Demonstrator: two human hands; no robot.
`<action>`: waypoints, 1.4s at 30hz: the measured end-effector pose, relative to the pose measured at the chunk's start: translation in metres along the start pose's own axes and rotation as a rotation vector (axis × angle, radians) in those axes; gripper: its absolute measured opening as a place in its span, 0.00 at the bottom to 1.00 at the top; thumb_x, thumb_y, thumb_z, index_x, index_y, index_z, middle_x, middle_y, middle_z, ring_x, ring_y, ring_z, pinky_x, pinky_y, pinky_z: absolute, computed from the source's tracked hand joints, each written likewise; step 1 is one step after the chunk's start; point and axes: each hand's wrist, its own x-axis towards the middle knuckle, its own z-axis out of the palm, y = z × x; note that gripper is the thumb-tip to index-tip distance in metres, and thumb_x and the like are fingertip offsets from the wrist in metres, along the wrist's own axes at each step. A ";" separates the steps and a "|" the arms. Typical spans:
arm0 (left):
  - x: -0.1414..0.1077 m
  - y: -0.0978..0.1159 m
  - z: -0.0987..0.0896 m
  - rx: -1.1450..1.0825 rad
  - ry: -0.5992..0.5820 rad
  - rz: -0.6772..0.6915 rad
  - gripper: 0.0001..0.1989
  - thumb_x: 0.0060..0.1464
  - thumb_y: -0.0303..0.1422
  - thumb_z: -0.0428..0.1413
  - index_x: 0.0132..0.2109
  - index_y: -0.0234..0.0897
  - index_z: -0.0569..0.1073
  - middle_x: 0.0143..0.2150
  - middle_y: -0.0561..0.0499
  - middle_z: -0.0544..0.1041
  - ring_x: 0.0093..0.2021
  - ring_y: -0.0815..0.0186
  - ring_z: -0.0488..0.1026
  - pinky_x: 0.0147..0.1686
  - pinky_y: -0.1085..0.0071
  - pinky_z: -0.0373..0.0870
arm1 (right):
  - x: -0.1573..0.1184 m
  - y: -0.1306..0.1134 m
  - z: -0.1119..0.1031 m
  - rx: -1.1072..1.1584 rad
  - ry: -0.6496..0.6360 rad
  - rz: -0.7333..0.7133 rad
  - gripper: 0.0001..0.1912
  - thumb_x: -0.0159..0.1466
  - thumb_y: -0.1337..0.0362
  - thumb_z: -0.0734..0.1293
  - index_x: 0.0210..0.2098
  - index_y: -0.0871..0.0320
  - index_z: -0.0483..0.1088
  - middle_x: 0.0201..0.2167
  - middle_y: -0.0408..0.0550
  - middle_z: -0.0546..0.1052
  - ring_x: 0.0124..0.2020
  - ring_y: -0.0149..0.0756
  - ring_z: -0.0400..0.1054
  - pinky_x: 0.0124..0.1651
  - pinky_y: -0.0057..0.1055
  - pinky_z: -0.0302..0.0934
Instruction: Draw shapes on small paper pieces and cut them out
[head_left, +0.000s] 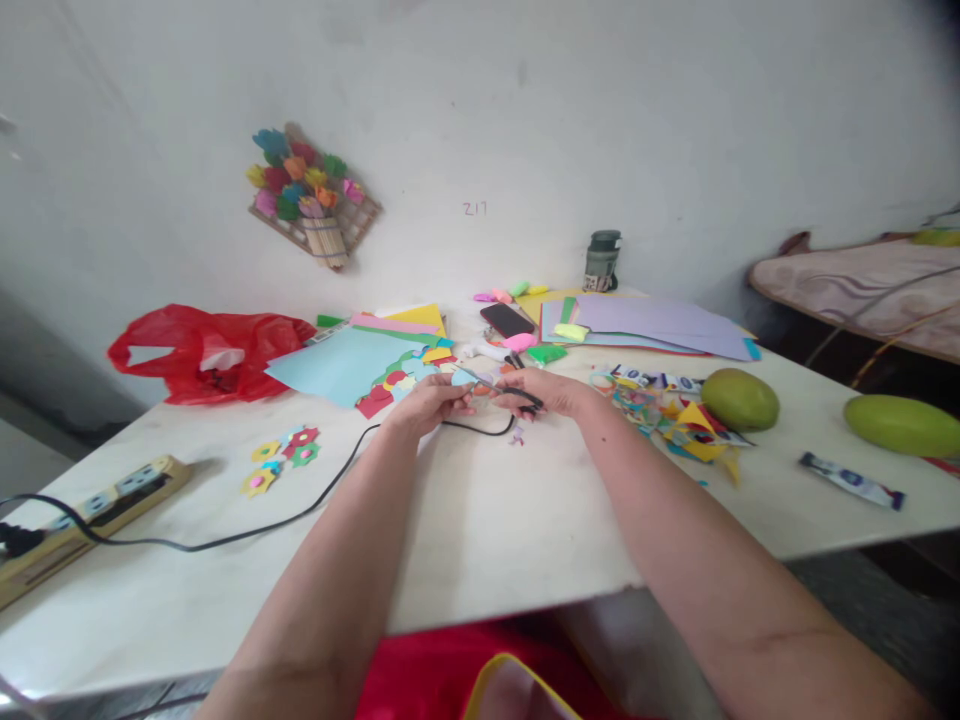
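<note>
My right hand (529, 388) is closed around the black handles of a pair of scissors (534, 400), whose blades point left toward my other hand. My left hand (435, 400) pinches something small at the scissors' tips. Fingers and blades hide most of it, so its kind is unclear. Just left of the hands lie cut paper circles and scalloped pieces (390, 380) in red, yellow and green. Small paper flowers (304, 447) rest farther left on the white table (487, 540). A black cable (330, 495) runs beneath both hands.
Colored sheets (337, 362), a red plastic bag (217, 350) and a phone (507, 320) lie toward the back. Paper scraps (690, 430), two green fruits (741, 400) and a tube (851, 480) are on the right. A power strip (90, 520) sits at left.
</note>
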 end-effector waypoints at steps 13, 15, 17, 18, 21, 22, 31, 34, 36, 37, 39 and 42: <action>0.001 0.000 -0.006 0.090 0.021 -0.013 0.08 0.46 0.29 0.62 0.32 0.30 0.71 0.27 0.46 0.78 0.23 0.68 0.75 0.29 0.73 0.74 | 0.003 0.003 -0.003 -0.003 -0.004 0.037 0.07 0.57 0.62 0.63 0.30 0.61 0.66 0.12 0.37 0.62 0.14 0.24 0.56 0.15 0.20 0.52; 0.001 0.000 -0.006 0.090 0.008 -0.011 0.08 0.45 0.29 0.63 0.31 0.30 0.71 0.26 0.47 0.78 0.24 0.68 0.75 0.29 0.74 0.73 | 0.002 0.003 -0.002 -0.070 0.014 0.037 0.06 0.57 0.64 0.64 0.32 0.61 0.66 0.13 0.37 0.65 0.14 0.23 0.56 0.15 0.19 0.51; 0.000 0.000 -0.005 0.077 -0.006 -0.010 0.08 0.45 0.28 0.63 0.30 0.30 0.71 0.25 0.47 0.78 0.24 0.68 0.76 0.29 0.73 0.73 | 0.001 0.002 -0.002 -0.132 0.031 0.032 0.07 0.57 0.64 0.65 0.34 0.61 0.66 0.14 0.37 0.66 0.14 0.23 0.56 0.15 0.19 0.52; 0.000 0.000 -0.005 0.072 -0.010 -0.011 0.08 0.44 0.28 0.63 0.30 0.30 0.71 0.25 0.47 0.77 0.24 0.68 0.76 0.29 0.74 0.73 | 0.001 0.002 -0.002 -0.153 0.033 0.027 0.07 0.56 0.65 0.65 0.34 0.61 0.66 0.14 0.37 0.65 0.14 0.22 0.56 0.15 0.19 0.52; 0.000 0.000 -0.005 0.070 -0.017 -0.013 0.08 0.44 0.28 0.63 0.30 0.30 0.71 0.24 0.48 0.77 0.24 0.68 0.76 0.29 0.74 0.74 | 0.000 0.000 -0.001 -0.183 0.023 0.022 0.06 0.56 0.66 0.66 0.33 0.62 0.66 0.14 0.37 0.65 0.14 0.22 0.56 0.15 0.19 0.51; 0.000 0.000 -0.005 0.071 -0.017 -0.015 0.08 0.44 0.28 0.63 0.30 0.30 0.71 0.24 0.48 0.77 0.24 0.68 0.76 0.29 0.74 0.74 | 0.000 -0.001 -0.001 -0.179 0.024 0.026 0.06 0.56 0.67 0.66 0.33 0.62 0.66 0.14 0.37 0.65 0.14 0.22 0.56 0.15 0.19 0.51; -0.003 0.002 -0.001 0.057 0.011 -0.030 0.06 0.45 0.26 0.62 0.30 0.29 0.71 0.24 0.47 0.77 0.23 0.69 0.75 0.28 0.74 0.74 | 0.000 -0.001 0.000 -0.131 0.024 0.012 0.06 0.55 0.65 0.66 0.31 0.61 0.66 0.15 0.37 0.65 0.14 0.23 0.56 0.15 0.20 0.50; -0.003 0.003 0.000 0.047 0.001 -0.024 0.06 0.46 0.26 0.62 0.30 0.29 0.71 0.25 0.47 0.77 0.23 0.69 0.75 0.28 0.75 0.74 | 0.002 0.002 -0.001 -0.121 0.010 0.002 0.08 0.55 0.63 0.66 0.31 0.60 0.66 0.14 0.37 0.64 0.14 0.23 0.55 0.15 0.20 0.51; -0.003 0.003 0.000 0.044 0.004 -0.026 0.06 0.46 0.26 0.62 0.30 0.29 0.71 0.25 0.48 0.77 0.23 0.69 0.75 0.28 0.75 0.74 | 0.002 0.002 -0.002 -0.097 0.008 0.011 0.09 0.55 0.60 0.65 0.31 0.60 0.66 0.14 0.37 0.64 0.14 0.23 0.55 0.15 0.20 0.50; -0.003 0.003 0.001 0.043 0.008 -0.027 0.06 0.47 0.26 0.61 0.30 0.29 0.71 0.25 0.48 0.77 0.23 0.69 0.75 0.28 0.75 0.73 | 0.002 0.002 -0.002 -0.084 0.006 0.013 0.09 0.56 0.60 0.65 0.31 0.60 0.66 0.13 0.37 0.64 0.14 0.24 0.56 0.15 0.21 0.50; -0.003 0.003 0.001 0.040 0.013 -0.028 0.06 0.47 0.25 0.61 0.30 0.29 0.71 0.24 0.48 0.77 0.22 0.69 0.75 0.27 0.75 0.73 | 0.002 0.001 -0.002 -0.068 -0.008 0.006 0.10 0.55 0.59 0.64 0.30 0.60 0.66 0.12 0.36 0.62 0.14 0.24 0.55 0.15 0.21 0.50; -0.003 0.003 0.001 0.031 0.015 -0.029 0.06 0.46 0.25 0.61 0.29 0.29 0.71 0.24 0.48 0.77 0.21 0.69 0.75 0.27 0.76 0.73 | 0.002 0.001 -0.002 -0.095 -0.022 -0.014 0.10 0.55 0.59 0.64 0.29 0.60 0.65 0.12 0.36 0.62 0.13 0.23 0.54 0.15 0.20 0.50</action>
